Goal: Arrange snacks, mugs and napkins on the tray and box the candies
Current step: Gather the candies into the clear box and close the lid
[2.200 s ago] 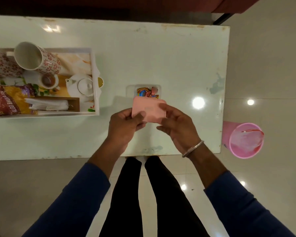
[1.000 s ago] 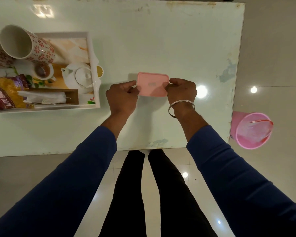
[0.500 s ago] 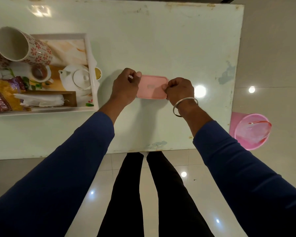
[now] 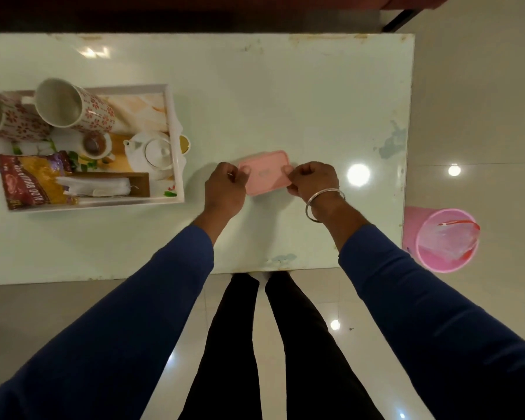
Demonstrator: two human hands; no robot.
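Observation:
A pink lid [image 4: 265,171] covers the candy box in the middle of the white table [image 4: 255,86], hiding the candies. My left hand [image 4: 225,186] presses the lid's left edge with its thumb, and my right hand [image 4: 312,178] presses the right edge. At the left stands the white tray [image 4: 176,153]. It carries two flowered mugs [image 4: 73,109], a white teapot [image 4: 155,153], a small cup [image 4: 93,145], a snack packet [image 4: 31,181] and white napkins [image 4: 94,186] in a wooden holder.
A pink bin [image 4: 446,239] with a clear liner stands on the tiled floor beside the table's right edge. My legs are at the table's near edge. The table's far edge meets a dark wall.
I carried the pink lid from in front of me onto the candy box, covering the candies. Both hands now press its two ends.

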